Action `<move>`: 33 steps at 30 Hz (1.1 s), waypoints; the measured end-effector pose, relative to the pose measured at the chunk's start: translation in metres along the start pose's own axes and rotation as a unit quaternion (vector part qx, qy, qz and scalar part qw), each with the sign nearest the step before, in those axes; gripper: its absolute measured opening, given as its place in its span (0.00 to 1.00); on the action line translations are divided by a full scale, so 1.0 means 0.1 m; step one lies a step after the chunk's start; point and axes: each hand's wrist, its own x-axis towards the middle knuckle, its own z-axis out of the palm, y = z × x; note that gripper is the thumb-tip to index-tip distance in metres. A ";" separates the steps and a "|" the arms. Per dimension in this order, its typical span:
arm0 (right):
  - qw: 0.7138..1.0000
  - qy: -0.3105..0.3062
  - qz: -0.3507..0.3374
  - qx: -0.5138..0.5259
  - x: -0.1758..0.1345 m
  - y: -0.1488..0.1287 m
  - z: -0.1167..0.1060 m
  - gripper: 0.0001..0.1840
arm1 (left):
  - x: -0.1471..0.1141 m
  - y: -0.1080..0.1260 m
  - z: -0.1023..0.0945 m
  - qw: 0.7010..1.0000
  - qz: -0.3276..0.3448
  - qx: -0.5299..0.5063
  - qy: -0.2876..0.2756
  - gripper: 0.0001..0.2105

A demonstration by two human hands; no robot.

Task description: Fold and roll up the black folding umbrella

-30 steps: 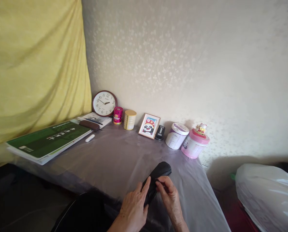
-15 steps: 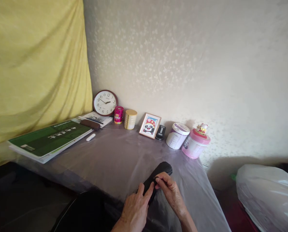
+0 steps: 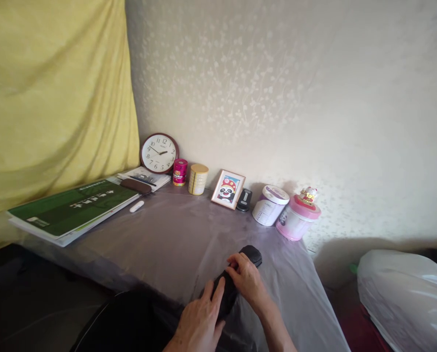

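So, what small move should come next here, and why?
I'd suggest pressing the right hand's fingertips gently down onto the black bundle. The left hand lies over its near part and can probably brace it, while the right thumb and fingers are bunched farther along. Whether they pinch anything is too small to tell.

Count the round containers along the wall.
4: magenta can by the clock, yellow can right of it, purple-white tub right of the picture frame, pink tub rightmost.
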 end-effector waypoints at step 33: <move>0.944 0.096 0.150 0.278 -0.53 0.31 -0.59 0.17 | -0.18 -0.26 0.02 0.981 -0.014 -0.182 0.058 0.33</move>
